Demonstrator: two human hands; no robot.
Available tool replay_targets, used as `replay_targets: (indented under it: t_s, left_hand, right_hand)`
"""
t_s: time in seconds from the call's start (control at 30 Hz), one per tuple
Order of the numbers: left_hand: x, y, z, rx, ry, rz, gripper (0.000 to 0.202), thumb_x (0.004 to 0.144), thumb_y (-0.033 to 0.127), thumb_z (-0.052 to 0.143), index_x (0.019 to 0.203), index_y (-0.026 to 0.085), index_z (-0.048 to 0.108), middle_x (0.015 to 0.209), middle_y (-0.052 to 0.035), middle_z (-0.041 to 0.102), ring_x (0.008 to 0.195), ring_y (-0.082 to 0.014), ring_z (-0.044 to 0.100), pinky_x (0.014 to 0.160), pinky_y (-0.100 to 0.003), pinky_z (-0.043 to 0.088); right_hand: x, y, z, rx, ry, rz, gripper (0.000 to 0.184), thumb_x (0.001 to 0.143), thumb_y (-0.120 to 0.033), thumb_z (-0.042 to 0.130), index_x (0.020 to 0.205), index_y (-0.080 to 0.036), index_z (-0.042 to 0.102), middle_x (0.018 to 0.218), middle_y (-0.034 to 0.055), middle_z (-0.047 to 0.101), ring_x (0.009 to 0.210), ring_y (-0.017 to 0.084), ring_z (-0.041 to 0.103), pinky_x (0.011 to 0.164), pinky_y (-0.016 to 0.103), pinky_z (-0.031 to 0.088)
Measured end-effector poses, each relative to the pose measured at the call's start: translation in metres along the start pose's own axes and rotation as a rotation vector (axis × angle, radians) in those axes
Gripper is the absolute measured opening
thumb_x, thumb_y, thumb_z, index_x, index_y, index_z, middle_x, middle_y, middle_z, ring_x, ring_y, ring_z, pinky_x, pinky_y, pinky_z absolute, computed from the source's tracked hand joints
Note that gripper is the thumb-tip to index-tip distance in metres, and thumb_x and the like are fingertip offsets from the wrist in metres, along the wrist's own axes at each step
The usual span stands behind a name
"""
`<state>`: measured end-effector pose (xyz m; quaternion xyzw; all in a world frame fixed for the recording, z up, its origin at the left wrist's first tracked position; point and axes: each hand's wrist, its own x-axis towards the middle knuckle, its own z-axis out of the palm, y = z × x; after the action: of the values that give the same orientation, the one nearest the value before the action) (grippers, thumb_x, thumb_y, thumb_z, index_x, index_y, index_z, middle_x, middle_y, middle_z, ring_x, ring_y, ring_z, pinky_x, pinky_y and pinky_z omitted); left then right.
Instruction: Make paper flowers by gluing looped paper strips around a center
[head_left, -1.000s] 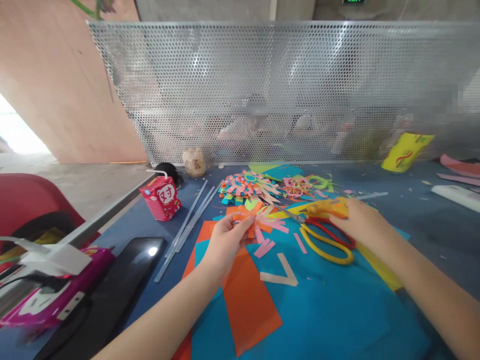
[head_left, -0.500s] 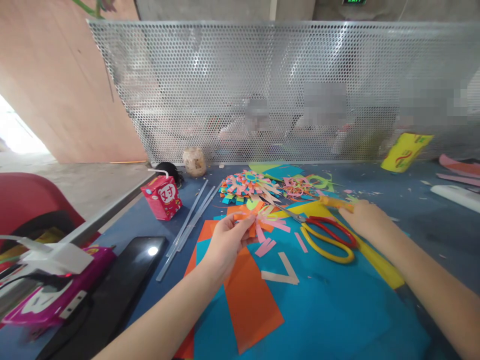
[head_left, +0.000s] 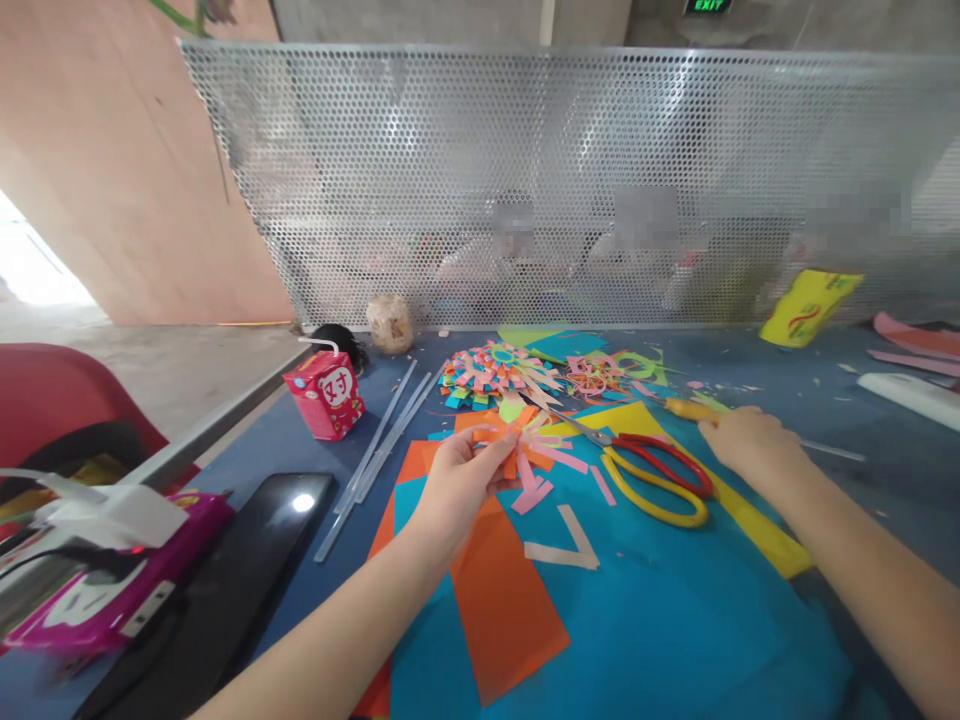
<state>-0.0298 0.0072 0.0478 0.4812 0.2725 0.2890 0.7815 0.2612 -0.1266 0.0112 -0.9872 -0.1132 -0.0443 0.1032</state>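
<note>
My left hand (head_left: 454, 485) is closed in a pinch on a small fringed piece of orange and pink paper (head_left: 525, 440), held just above the coloured sheets. My right hand (head_left: 750, 442) rests on the table to the right of the scissors, fingers curled over an orange tool (head_left: 686, 408) whose tip sticks out to the left; most of the tool is hidden. Scissors (head_left: 652, 482) with red and yellow handles lie between my hands on a yellow sheet (head_left: 757, 525). Blue paper (head_left: 675, 620) and an orange sheet (head_left: 502, 610) lie below.
A multicoloured paper flower (head_left: 495, 375) and cut scraps lie behind. A red drink carton (head_left: 326, 395), clear sticks (head_left: 379, 445), a black tablet (head_left: 247, 560) and a pink object (head_left: 97, 595) are on the left. A perforated metal screen (head_left: 570, 180) closes the back; a yellow packet (head_left: 810, 305) leans on it.
My right hand has slid to the right, away from the scissors, taking the orange tool with it. My left hand keeps its pinch on the fringed paper, almost unmoved.
</note>
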Motion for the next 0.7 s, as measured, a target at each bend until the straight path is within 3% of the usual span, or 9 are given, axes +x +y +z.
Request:
replay_targets:
  t_s: [0.17,0.3,0.37,0.47,0.57,0.63,0.7]
  left_hand:
    - [0.0,-0.001,-0.002,-0.003,-0.014,0.01,0.025,0.063,0.028,0.072,0.07,0.014,0.053,0.057,0.0002,0.061,0.051,-0.009,0.058,0.053,-0.021,0.051]
    - [0.001,-0.003,-0.002,-0.004,-0.039,0.019,0.027,0.062,0.03,0.073,0.07,0.014,0.054,0.062,-0.0006,0.063,0.053,-0.009,0.059,0.054,-0.02,0.051]
    - [0.0,-0.003,-0.002,-0.001,-0.036,0.015,0.028,0.061,0.031,0.074,0.07,0.014,0.054,0.061,-0.0004,0.062,0.052,-0.0089,0.059,0.053,-0.021,0.05]
    - [-0.001,-0.003,-0.001,0.005,-0.05,0.014,0.028,0.061,0.031,0.073,0.069,0.014,0.053,0.058,0.0006,0.06,0.05,-0.0081,0.057,0.053,-0.021,0.05]
    - [-0.003,-0.003,0.0,0.023,-0.065,0.015,0.026,0.063,0.031,0.072,0.07,0.014,0.054,0.056,0.0012,0.06,0.053,-0.0091,0.058,0.053,-0.021,0.05]
    - [-0.003,-0.003,0.0,0.038,-0.055,0.018,0.025,0.063,0.03,0.072,0.071,0.014,0.054,0.059,0.0004,0.062,0.054,-0.0098,0.059,0.054,-0.021,0.05]
    - [-0.004,-0.003,0.001,0.071,-0.046,0.032,0.025,0.064,0.03,0.071,0.07,0.014,0.053,0.06,0.0,0.063,0.053,-0.009,0.059,0.054,-0.02,0.049]
  right_hand:
    - [-0.01,-0.001,-0.008,0.001,0.024,-0.034,0.065,0.081,-0.039,0.035,0.111,0.018,0.043,0.094,0.0401,0.051,0.1,0.048,0.05,0.068,0.05,0.042]
    - [-0.022,0.0,-0.022,0.017,0.129,-0.197,0.072,0.081,-0.051,0.032,0.106,0.015,0.048,0.095,0.0439,0.048,0.094,0.055,0.048,0.063,0.057,0.037]
    - [-0.03,-0.004,-0.029,0.04,0.199,-0.394,0.061,0.083,-0.05,0.032,0.106,0.003,0.053,0.102,0.0379,0.05,0.1,0.051,0.046,0.069,0.057,0.035]
    - [-0.049,-0.019,-0.034,0.114,0.245,-0.784,0.034,0.082,-0.044,0.045,0.098,-0.018,0.057,0.107,0.0161,0.058,0.105,0.032,0.051,0.085,0.045,0.035]
    - [-0.077,-0.033,-0.034,0.308,0.204,-1.343,0.016,0.083,-0.037,0.051,0.083,-0.022,0.057,0.089,0.0042,0.063,0.09,0.021,0.057,0.09,0.041,0.032]
    - [-0.096,-0.038,-0.034,0.42,0.073,-1.509,0.009,0.084,-0.031,0.05,0.085,-0.023,0.055,0.084,0.0017,0.063,0.083,0.017,0.057,0.088,0.038,0.034]
    - [-0.11,-0.038,-0.035,0.557,-0.043,-1.532,0.008,0.084,-0.03,0.051,0.085,-0.022,0.054,0.081,0.0014,0.062,0.079,0.015,0.056,0.083,0.033,0.038]
